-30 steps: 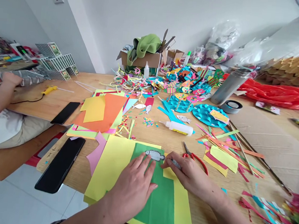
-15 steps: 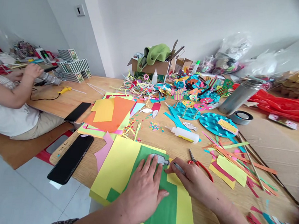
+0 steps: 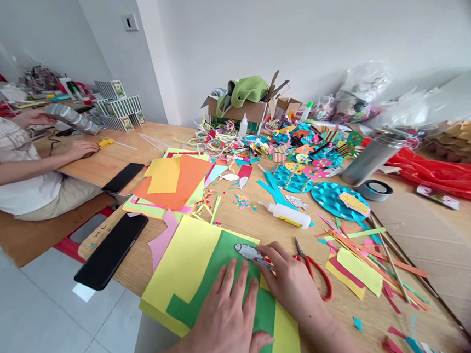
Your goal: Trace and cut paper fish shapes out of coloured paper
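A grey paper fish (image 3: 246, 251) with dark outlines lies on a green sheet (image 3: 221, 252), which rests on yellow paper (image 3: 188, 244). My left hand (image 3: 230, 308) lies spread on the green sheet, its fingertips just below the fish. The fingers of my right hand (image 3: 288, 274) close over the fish's tail end. A sliver of grey and red shows under those fingers, too covered to name. Red-handled scissors (image 3: 314, 268) lie to the right of my right hand.
A glue bottle (image 3: 287, 214) lies beyond the scissors. Paper strips (image 3: 373, 249), blue discs (image 3: 319, 200) and a steel flask (image 3: 371, 161) are at the right. Phones (image 3: 111, 251) and coloured sheets (image 3: 173, 176) are at the left. A co-worker's hand (image 3: 83, 149) rests on the far-left table.
My left hand has slid down off the fish, uncovering its head. My right hand has shifted slightly onto the tail end. The co-worker's near hand has lowered to the table.
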`<state>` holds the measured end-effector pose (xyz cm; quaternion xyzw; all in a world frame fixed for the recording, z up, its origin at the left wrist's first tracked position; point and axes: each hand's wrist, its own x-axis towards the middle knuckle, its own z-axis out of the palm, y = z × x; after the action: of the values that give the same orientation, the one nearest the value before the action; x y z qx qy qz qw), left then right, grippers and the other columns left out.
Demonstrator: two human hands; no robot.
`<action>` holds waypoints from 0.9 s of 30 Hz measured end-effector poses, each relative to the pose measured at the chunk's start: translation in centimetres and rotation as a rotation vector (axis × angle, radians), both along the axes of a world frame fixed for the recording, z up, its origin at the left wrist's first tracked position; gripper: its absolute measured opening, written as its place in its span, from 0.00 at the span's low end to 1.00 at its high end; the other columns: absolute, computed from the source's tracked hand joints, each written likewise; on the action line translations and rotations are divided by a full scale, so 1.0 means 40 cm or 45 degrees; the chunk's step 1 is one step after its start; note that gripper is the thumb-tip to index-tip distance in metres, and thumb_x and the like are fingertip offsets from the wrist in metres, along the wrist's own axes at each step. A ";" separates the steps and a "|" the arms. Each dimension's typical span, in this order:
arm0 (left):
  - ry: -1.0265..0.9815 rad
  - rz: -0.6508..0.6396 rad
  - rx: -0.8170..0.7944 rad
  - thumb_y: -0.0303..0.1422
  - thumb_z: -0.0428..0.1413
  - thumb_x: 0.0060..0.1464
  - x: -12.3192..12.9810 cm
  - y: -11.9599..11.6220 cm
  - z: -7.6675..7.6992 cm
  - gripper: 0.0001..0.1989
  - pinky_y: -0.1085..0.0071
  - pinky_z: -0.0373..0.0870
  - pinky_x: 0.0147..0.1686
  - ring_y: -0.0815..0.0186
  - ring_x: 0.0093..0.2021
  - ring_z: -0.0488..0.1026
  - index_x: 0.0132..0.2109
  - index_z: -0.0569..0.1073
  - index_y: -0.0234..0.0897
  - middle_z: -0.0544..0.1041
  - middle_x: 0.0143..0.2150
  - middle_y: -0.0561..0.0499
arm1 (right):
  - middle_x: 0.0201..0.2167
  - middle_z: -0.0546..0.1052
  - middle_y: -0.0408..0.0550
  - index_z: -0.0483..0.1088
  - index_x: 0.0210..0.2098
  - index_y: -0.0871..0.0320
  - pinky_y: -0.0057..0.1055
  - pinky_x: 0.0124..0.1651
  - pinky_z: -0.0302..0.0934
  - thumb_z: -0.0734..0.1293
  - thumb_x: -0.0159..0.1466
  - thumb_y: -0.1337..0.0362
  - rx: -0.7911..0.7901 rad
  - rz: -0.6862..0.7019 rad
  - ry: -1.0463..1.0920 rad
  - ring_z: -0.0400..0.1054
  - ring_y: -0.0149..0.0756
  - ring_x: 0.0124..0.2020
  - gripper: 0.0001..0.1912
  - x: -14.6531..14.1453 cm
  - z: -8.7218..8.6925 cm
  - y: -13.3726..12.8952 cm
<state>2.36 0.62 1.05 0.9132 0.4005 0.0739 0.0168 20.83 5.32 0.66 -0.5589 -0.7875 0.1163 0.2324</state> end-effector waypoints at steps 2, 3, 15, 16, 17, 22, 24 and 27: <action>-0.017 -0.034 -0.049 0.53 0.45 0.59 0.002 -0.018 -0.001 0.36 0.50 0.59 0.58 0.42 0.65 0.55 0.62 0.62 0.28 0.59 0.65 0.33 | 0.43 0.74 0.53 0.69 0.50 0.59 0.30 0.28 0.67 0.58 0.67 0.61 0.024 -0.039 -0.130 0.75 0.39 0.33 0.16 -0.013 -0.010 0.007; -0.024 -0.043 -0.084 0.53 0.44 0.59 0.004 -0.024 -0.001 0.36 0.51 0.61 0.57 0.43 0.63 0.58 0.62 0.64 0.28 0.62 0.64 0.33 | 0.44 0.74 0.54 0.69 0.51 0.59 0.30 0.26 0.66 0.59 0.67 0.59 0.022 -0.059 -0.189 0.75 0.39 0.32 0.17 -0.017 -0.014 0.011; 0.188 0.029 -0.298 0.51 0.59 0.49 0.041 -0.040 0.053 0.35 0.53 0.67 0.53 0.47 0.55 0.67 0.55 0.71 0.25 0.73 0.50 0.34 | 0.42 0.72 0.51 0.70 0.45 0.59 0.28 0.25 0.61 0.61 0.67 0.62 -0.056 -0.080 -0.307 0.74 0.37 0.31 0.11 -0.027 -0.022 0.025; 0.198 0.043 -0.300 0.52 0.59 0.48 0.044 -0.042 0.055 0.36 0.54 0.66 0.53 0.47 0.56 0.67 0.54 0.71 0.25 0.72 0.51 0.33 | 0.43 0.72 0.52 0.70 0.46 0.59 0.29 0.25 0.62 0.61 0.66 0.63 -0.051 -0.073 -0.292 0.74 0.38 0.32 0.11 -0.024 -0.018 0.025; 0.208 0.051 -0.300 0.53 0.60 0.47 0.046 -0.044 0.058 0.37 0.54 0.66 0.53 0.46 0.56 0.67 0.54 0.71 0.25 0.72 0.51 0.32 | 0.43 0.72 0.52 0.69 0.47 0.60 0.29 0.26 0.62 0.61 0.66 0.64 -0.036 -0.074 -0.266 0.74 0.39 0.33 0.11 -0.020 -0.014 0.025; 0.268 -0.012 -0.220 0.52 0.59 0.49 0.057 -0.053 0.068 0.33 0.56 0.67 0.51 0.47 0.55 0.68 0.48 0.74 0.23 0.74 0.49 0.29 | 0.40 0.73 0.51 0.70 0.45 0.57 0.33 0.32 0.65 0.60 0.66 0.58 0.114 -0.198 0.009 0.73 0.39 0.33 0.13 0.018 0.005 0.024; 0.294 -0.020 -0.190 0.50 0.58 0.51 0.062 -0.059 0.069 0.29 0.57 0.69 0.47 0.47 0.53 0.69 0.45 0.75 0.23 0.75 0.47 0.28 | 0.39 0.73 0.50 0.71 0.44 0.56 0.33 0.32 0.64 0.60 0.67 0.55 0.134 -0.228 0.099 0.72 0.38 0.30 0.15 0.033 0.006 0.022; 0.331 -0.011 -0.129 0.46 0.57 0.54 0.074 -0.071 0.063 0.26 0.58 0.70 0.43 0.46 0.52 0.70 0.46 0.75 0.23 0.75 0.48 0.27 | 0.38 0.73 0.49 0.72 0.42 0.56 0.33 0.29 0.63 0.59 0.66 0.50 0.125 -0.242 0.183 0.72 0.37 0.28 0.18 0.047 0.006 0.019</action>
<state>5.31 -2.23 3.57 0.9148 0.3984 -0.0656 0.0111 22.72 6.09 0.88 -0.6093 -0.7170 0.0950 0.3251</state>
